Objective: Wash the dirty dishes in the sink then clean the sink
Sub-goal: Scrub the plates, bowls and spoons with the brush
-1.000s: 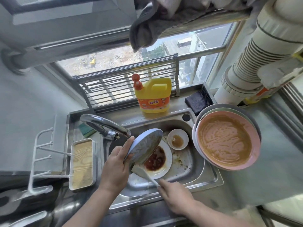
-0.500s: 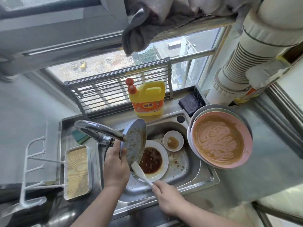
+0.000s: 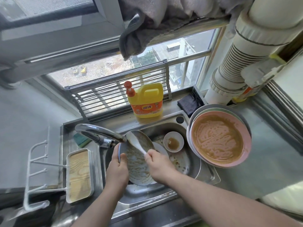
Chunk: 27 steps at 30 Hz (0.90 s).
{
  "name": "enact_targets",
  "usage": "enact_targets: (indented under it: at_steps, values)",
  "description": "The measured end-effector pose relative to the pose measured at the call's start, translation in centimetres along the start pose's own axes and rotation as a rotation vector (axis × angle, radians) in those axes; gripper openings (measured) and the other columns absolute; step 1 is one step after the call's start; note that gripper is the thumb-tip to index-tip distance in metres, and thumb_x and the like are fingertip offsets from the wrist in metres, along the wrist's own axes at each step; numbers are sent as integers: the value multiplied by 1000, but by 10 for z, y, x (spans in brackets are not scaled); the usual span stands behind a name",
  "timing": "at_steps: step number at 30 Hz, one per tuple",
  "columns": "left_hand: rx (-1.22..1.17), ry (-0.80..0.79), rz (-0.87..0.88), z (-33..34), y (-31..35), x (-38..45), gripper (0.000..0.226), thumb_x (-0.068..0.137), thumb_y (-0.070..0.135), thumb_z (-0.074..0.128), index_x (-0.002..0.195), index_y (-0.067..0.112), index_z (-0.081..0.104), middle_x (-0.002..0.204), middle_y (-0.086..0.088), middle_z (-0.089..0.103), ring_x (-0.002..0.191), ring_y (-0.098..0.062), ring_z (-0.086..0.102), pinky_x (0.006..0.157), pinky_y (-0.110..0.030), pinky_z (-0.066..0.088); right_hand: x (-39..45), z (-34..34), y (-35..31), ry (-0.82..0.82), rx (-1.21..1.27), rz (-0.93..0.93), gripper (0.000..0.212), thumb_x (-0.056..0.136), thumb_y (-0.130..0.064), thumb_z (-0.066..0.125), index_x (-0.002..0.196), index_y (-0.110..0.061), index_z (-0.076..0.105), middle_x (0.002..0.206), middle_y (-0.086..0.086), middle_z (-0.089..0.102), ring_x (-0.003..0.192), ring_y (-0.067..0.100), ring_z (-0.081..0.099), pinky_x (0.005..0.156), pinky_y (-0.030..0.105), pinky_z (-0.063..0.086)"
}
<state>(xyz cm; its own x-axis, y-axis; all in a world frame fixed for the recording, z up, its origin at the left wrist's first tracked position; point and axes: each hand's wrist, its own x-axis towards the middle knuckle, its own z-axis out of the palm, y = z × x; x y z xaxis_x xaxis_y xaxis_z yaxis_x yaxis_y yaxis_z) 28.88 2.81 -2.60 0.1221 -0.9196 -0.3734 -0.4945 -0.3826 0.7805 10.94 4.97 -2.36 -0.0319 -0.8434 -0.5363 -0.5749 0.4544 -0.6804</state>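
My left hand (image 3: 117, 171) grips the left rim of a blue-grey plate (image 3: 139, 166) smeared with brown residue, held over the steel sink (image 3: 205, 174) with its dirty face turned up toward me. My right hand (image 3: 159, 164) holds a white spoon (image 3: 135, 141) by the handle, its bowl lying on the plate's upper part just under the faucet (image 3: 98, 132). A white plate (image 3: 161, 149) shows partly behind the held plate. A small white saucer (image 3: 173, 141) with brown sauce sits at the sink's back.
A stack of plates topped by a pink one (image 3: 218, 138) coated in orange sauce rests on the sink's right edge. A yellow detergent bottle (image 3: 146, 100) stands behind the sink, a dark cloth (image 3: 188, 102) to its right. A green sponge (image 3: 81, 140) and wooden-lined tray (image 3: 79, 174) lie left.
My left hand turned the plate from edge-on to face up. My right hand lifted the spoon from below the plate onto its upper face.
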Motion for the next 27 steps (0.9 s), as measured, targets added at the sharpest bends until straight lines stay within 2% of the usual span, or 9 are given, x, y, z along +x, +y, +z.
enact_targets:
  at_steps: [5,7,10,14,17,19,22,24,27]
  values:
    - [58,1,-27,6,-7,-9,37,110,50,34,144,66,34,110,47,57,95,5,59,78,-24,43,-20,32,4,-22,152,23,44,96,-68,26,83,-32,47,77,-4,59,75,18,57,68,43,44]
    - [76,8,-13,7,-11,-19,36,109,51,34,137,74,35,100,44,65,87,11,62,70,-19,44,-7,23,17,36,142,123,41,102,-59,28,82,-29,48,81,-4,61,76,19,57,65,40,42]
    - [2,32,-46,10,-18,-25,41,110,46,39,145,67,36,114,27,69,98,5,64,77,-24,49,9,13,36,86,233,325,37,106,-44,30,88,-22,53,87,4,62,74,23,53,67,36,42]
    - [0,-38,-57,21,-17,-28,41,109,45,44,146,63,36,110,20,72,101,-9,69,82,-35,53,5,34,2,-73,718,613,40,99,-50,30,102,-21,58,60,2,49,42,15,37,44,20,31]
    - [-36,-18,-59,20,-12,-15,35,109,48,44,141,62,39,107,15,71,97,-17,71,76,-36,56,-15,48,-17,-219,634,455,41,93,-57,30,100,-25,56,55,1,46,34,13,34,42,17,29]
    - [-130,0,-90,12,-7,0,36,106,60,38,142,56,42,115,11,71,104,-20,72,85,-43,59,-34,48,-16,-259,519,357,35,84,-53,29,89,-26,50,59,5,42,35,15,33,47,20,30]
    - [-161,-10,-99,2,-10,11,74,91,88,27,152,48,39,130,4,67,116,-23,66,100,-50,55,-51,44,-7,-285,418,253,27,80,-51,30,80,-30,48,56,4,38,38,15,32,48,23,30]
    - [-140,-16,-71,6,-15,4,75,83,95,29,147,57,42,124,12,69,112,-17,68,90,-41,56,-40,40,-12,-211,370,160,31,84,-53,30,85,-31,51,54,1,40,36,15,32,48,21,28]
    - [-132,-2,-116,17,-16,-4,50,91,87,36,140,74,34,118,14,71,99,-8,70,77,-30,54,-21,37,-18,-147,158,55,32,95,-50,28,97,-30,53,64,4,43,37,15,34,46,18,29]
